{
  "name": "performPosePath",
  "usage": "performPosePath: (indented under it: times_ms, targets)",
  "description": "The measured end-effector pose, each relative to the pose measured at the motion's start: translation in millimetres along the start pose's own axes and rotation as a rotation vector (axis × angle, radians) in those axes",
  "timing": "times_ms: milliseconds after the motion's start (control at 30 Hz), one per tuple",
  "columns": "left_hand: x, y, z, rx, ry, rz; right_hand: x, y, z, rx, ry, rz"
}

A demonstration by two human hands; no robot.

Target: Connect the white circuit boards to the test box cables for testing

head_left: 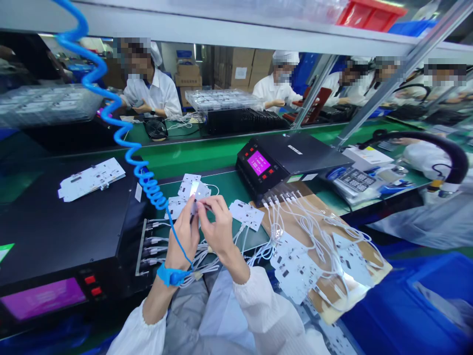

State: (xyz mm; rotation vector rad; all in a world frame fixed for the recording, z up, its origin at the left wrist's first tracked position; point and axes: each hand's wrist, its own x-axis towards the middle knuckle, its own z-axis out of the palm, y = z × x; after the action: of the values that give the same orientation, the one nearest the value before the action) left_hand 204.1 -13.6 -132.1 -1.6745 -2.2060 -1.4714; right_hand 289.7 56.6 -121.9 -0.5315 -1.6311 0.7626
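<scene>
Pinched between both hands is a white circuit board (200,190), held up over the green bench mat. My left hand (184,235), with a blue wrist strap (172,276) on its wrist, closes its fingers on the board's near left side. On the near right side, my right hand (217,224) grips it with thumb and index finger. Whether a cable plug sits between the fingertips cannot be made out. Close behind and left lies another white board (175,207). To the right of my right hand, a white board (247,215) lies flat with a white cable at its edge.
A black tester (288,155) with a purple screen feeds several white cables (310,217) over a cardboard sheet (334,303) holding more boards (295,268). Another black unit (66,231) stands left. A coiled blue cord (121,133) hangs in front. Co-workers sit across the bench.
</scene>
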Motion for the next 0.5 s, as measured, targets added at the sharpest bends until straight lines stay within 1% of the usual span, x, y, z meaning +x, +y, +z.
performPosePath:
  times_ms: [100, 167, 333, 400, 500]
  targets:
    - [1.7, -1.7, 0.3, 0.007, -0.042, 0.054, 0.7, 1.6, 0.3, -0.018, 0.003, 0.01]
    - [4.1, -2.7, -1.5, -0.012, -0.062, 0.053, 1.6, 2.6, 0.7, -0.033, -0.004, 0.028]
    - [14.2, -0.7, -13.9, -0.046, -0.055, -0.094, 3.5, 3.2, 2.6, -0.024, -0.014, -0.001]
    - [18.1, -0.4, -17.9, -0.045, -0.102, -0.102, 3.4, 3.8, 3.2, -0.023, -0.021, -0.007]
    - [20.4, -2.5, -18.0, -0.029, -0.191, -0.042, 1.7, 5.7, 3.3, -0.035, -0.031, -0.001]
